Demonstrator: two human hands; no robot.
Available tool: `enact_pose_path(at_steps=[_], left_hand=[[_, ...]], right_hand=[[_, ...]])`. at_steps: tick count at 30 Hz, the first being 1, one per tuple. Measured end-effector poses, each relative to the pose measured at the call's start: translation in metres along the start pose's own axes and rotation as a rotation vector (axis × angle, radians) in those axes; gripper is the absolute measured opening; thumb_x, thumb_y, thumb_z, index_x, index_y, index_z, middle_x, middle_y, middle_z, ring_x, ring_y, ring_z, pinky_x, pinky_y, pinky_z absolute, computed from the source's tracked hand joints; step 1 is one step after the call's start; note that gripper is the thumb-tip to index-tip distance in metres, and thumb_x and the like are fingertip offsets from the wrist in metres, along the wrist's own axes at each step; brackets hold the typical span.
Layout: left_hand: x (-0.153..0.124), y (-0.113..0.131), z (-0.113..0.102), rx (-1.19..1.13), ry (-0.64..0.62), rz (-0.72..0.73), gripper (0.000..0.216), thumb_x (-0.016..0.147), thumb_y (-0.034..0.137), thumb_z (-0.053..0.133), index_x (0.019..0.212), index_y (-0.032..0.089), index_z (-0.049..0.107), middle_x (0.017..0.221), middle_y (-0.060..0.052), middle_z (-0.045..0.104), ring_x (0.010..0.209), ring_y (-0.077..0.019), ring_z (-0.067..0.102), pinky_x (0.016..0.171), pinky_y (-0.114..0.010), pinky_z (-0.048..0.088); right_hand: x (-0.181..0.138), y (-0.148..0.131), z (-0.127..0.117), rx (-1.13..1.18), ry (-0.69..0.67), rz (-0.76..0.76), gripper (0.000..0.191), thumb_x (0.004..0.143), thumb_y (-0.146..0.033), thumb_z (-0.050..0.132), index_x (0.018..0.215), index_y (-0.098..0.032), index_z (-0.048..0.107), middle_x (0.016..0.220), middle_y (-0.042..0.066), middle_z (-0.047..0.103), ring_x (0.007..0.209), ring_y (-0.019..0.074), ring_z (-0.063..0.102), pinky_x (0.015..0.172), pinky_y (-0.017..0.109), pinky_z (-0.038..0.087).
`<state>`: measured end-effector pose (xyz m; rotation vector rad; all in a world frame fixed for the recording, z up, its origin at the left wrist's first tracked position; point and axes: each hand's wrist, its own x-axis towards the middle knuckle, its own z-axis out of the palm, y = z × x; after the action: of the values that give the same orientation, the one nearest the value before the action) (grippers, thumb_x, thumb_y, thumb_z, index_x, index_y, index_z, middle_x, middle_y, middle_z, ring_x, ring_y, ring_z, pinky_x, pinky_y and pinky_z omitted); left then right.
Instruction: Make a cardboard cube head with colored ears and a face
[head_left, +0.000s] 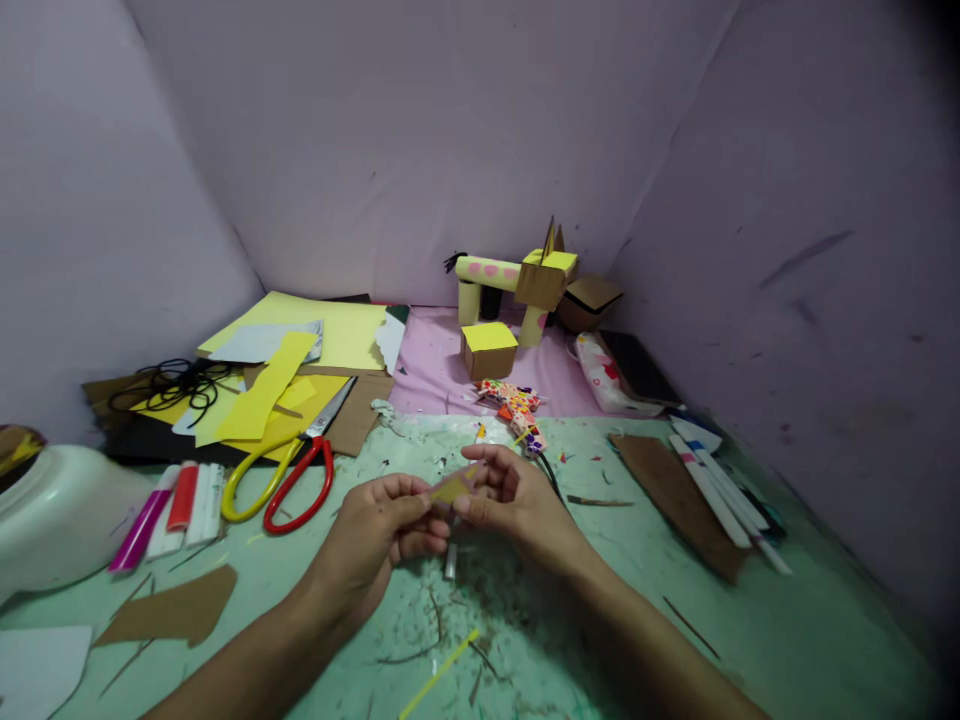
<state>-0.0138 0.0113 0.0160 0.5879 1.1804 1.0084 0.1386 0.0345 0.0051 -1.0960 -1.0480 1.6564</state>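
Between my two hands is a small cardboard piece with yellow on its face, held over the middle of the green table. My left hand pinches its left end between thumb and fingers. At the other end, the thumb and fingers of my right hand close on it too. Below the piece lies a white stick-like item, partly hidden by the hands. Just beyond my right hand sits a glue gun wrapped in flower-patterned covering, its black cord trailing beside the hand.
Scissors with red and yellow handles lie left, near markers and yellow paper. At the back stand a cardboard animal figure and a yellow-topped box. A brown cardboard piece with white markers lies right.
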Motion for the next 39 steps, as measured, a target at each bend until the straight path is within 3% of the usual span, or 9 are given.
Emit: enact_pose_path(at_steps=[4,9,14,17,23,28,33,39], left_hand=[[0.002,0.0,0.0,0.009,0.066,0.028,0.013,0.059,0.015,0.066,0.067,0.012,0.057,0.055,-0.003,0.066,0.045,-0.0116,0.06,0.046,-0.021,0.051],[0.004,-0.001,-0.003,0.259,0.09,0.142,0.015,0.06,0.023,0.067,0.062,0.014,0.055,0.04,0.004,0.054,0.031,-0.0054,0.041,0.03,-0.014,0.029],[0.003,-0.001,-0.003,0.392,0.113,0.16,0.025,0.06,0.028,0.067,0.079,0.014,0.059,0.035,0.008,0.047,0.03,-0.0063,0.036,0.03,-0.015,0.026],[0.004,0.0,-0.004,0.409,0.049,0.133,0.029,0.062,0.032,0.066,0.083,0.012,0.06,0.036,0.007,0.047,0.029,-0.0061,0.035,0.03,-0.015,0.025],[0.006,-0.001,-0.006,0.459,-0.029,0.077,0.016,0.058,0.028,0.065,0.061,0.014,0.057,0.033,0.006,0.046,0.027,-0.0041,0.033,0.03,-0.014,0.023],[0.008,-0.002,-0.006,0.415,-0.05,0.031,0.011,0.057,0.023,0.063,0.058,0.014,0.057,0.036,0.002,0.053,0.028,-0.0071,0.042,0.031,-0.016,0.03],[0.009,-0.003,-0.007,0.36,-0.069,-0.026,0.007,0.058,0.018,0.061,0.058,0.013,0.057,0.039,-0.001,0.058,0.031,-0.0089,0.047,0.034,-0.017,0.037],[0.009,-0.002,-0.006,0.303,-0.064,-0.067,0.008,0.058,0.015,0.062,0.057,0.013,0.055,0.043,-0.004,0.062,0.035,-0.0099,0.053,0.039,-0.019,0.044]], right_hand=[[0.001,0.004,-0.003,0.019,-0.021,0.035,0.05,0.046,-0.017,0.076,0.089,-0.018,0.05,0.072,-0.002,0.057,0.056,0.0107,0.053,0.052,0.026,0.047],[-0.001,0.008,-0.002,-0.126,-0.1,0.026,0.062,0.047,-0.009,0.073,0.103,-0.018,0.047,0.072,-0.004,0.056,0.055,0.0097,0.051,0.05,0.023,0.041],[-0.002,0.011,-0.001,-0.191,-0.111,0.015,0.072,0.046,-0.005,0.071,0.112,-0.018,0.046,0.073,-0.004,0.057,0.058,0.0112,0.052,0.053,0.024,0.039],[-0.001,0.013,-0.002,-0.146,-0.147,0.023,0.075,0.046,-0.007,0.072,0.115,-0.017,0.045,0.069,-0.005,0.056,0.057,0.0121,0.054,0.054,0.025,0.041],[-0.001,0.016,-0.004,-0.094,-0.243,0.019,0.078,0.051,-0.007,0.065,0.124,-0.013,0.039,0.078,0.001,0.063,0.067,0.0162,0.063,0.06,0.027,0.045],[0.001,0.01,-0.006,0.026,-0.112,0.091,0.084,0.046,-0.002,0.071,0.123,-0.014,0.041,0.081,0.001,0.067,0.063,0.0146,0.064,0.06,0.027,0.048],[0.006,0.011,-0.01,0.146,-0.04,0.089,0.067,0.046,-0.001,0.069,0.107,-0.018,0.049,0.078,0.0,0.067,0.058,0.0138,0.064,0.058,0.028,0.053],[0.005,0.013,-0.01,-0.077,0.011,0.101,0.067,0.049,-0.004,0.066,0.111,-0.017,0.045,0.072,-0.003,0.064,0.056,0.0126,0.06,0.05,0.025,0.048]])
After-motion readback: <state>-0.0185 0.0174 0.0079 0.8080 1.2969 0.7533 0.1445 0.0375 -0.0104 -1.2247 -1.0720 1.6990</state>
